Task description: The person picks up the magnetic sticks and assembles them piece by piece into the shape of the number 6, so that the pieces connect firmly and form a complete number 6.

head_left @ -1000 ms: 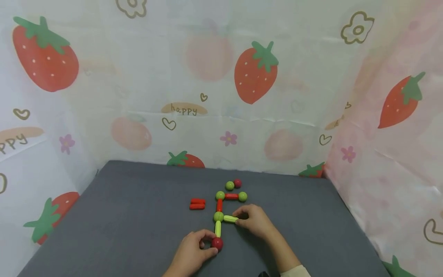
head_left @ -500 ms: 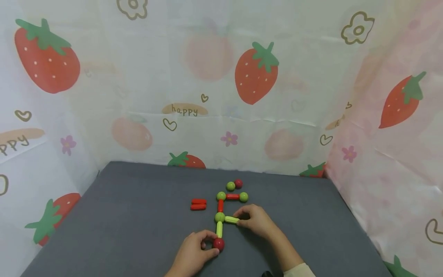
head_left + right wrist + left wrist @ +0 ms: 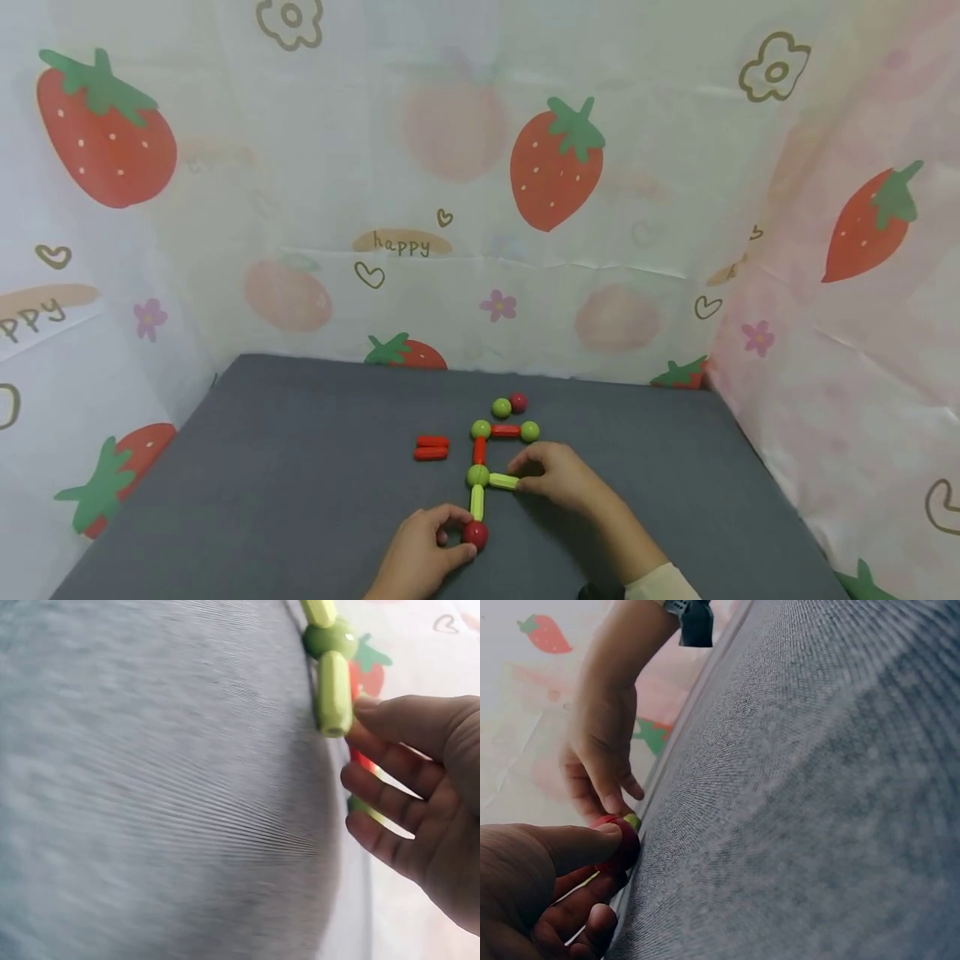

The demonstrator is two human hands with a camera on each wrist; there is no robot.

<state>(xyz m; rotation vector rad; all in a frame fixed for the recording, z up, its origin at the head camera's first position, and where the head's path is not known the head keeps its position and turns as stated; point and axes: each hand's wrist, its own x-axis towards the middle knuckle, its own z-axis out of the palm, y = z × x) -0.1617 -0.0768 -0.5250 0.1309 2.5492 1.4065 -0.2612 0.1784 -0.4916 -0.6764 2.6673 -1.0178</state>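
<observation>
My left hand (image 3: 426, 546) pinches a red ball (image 3: 476, 535) between thumb and index finger, at the near end of a toy figure made of rods and balls. From that ball a yellow-green rod (image 3: 477, 503) leads to a green ball (image 3: 477, 476). A second yellow-green rod (image 3: 503, 482) sticks out rightward from it, its free end at the thumb and index fingertips of my right hand (image 3: 558, 479). In the right wrist view this rod (image 3: 334, 697) shows a bare end beside the thumb; the other fingers are spread loosely.
Farther back, the figure continues with a red rod (image 3: 479, 451), a green corner ball (image 3: 481, 430), another red rod (image 3: 506, 431) and a green end ball (image 3: 529, 431). Two loose red rods (image 3: 431, 447) lie left. A loose green ball (image 3: 502, 408) and dark red ball (image 3: 518, 403) sit behind.
The head view has shifted slightly, carrying the whole scene a little down and right. Both hands keep their places on the figure.
</observation>
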